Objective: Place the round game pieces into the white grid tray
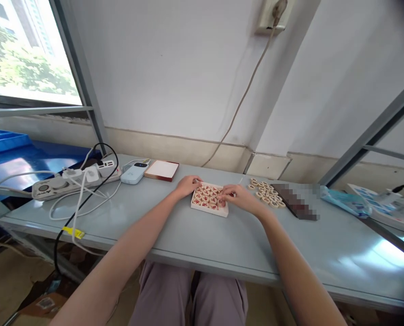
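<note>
Head view: a grey table (324,253) is seen from above, with both forearms reaching in from the near side.

Left hand (187,184): the fingers are kept close together and are laid on the far left corner of the tray; no grip on any single piece can be made out.

Right hand (238,197): the fingers are drawn in narrow, and the fingertips (223,192) are pressed among the pieces at the tray's right end; whether a piece is held between them cannot be told.

Tray (209,212): a pale wooden rectangle is placed flat on the table, mid-depth, between the hands.

Tray axis: the long axis is set roughly along the table edge, with the right end turned slightly toward the camera.

Pieces (205,195): round cream discs marked with red characters are packed in rows inside the tray, faces up.

Loose discs (265,192): a cluster is heaped just beside the tray's right end, near a blurred slab (295,201).

Left of the tray: a white box (134,173), a red-edged pad (161,170) and a power strip (66,184) are placed along the far side of the table.

Above: a socket (273,16) is fixed to the wall, its cord hanging down.
</note>
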